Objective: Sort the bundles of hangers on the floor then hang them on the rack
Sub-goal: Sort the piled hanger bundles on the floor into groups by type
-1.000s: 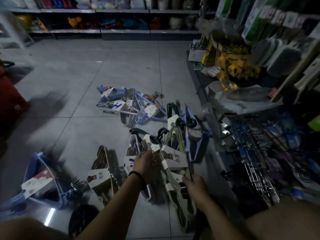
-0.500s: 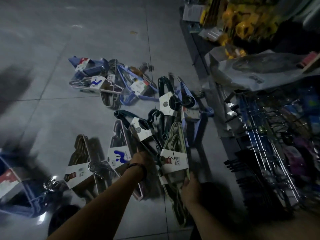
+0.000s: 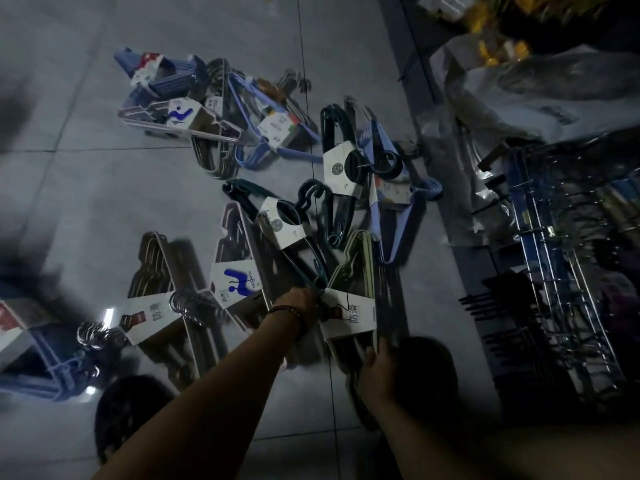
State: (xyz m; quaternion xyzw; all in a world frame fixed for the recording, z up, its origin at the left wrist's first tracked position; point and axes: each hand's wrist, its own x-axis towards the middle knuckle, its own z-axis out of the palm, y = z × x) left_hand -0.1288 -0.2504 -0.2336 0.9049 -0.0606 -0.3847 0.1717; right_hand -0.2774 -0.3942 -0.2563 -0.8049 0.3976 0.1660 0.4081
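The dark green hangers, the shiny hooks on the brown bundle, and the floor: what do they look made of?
Dark green hangers: probably plastic, thick moulded hooks, dull sheen. Shiny hooks: likely metal wire, thin with bright glints. Floor: glossy tile, judging by grout lines and reflections.

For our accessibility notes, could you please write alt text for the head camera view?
A person's right hand grips the near end of a pale green hanger bundle on a dim tiled floor, the left hand at its label. More bundles lie scattered beyond; a wire rack stands right.
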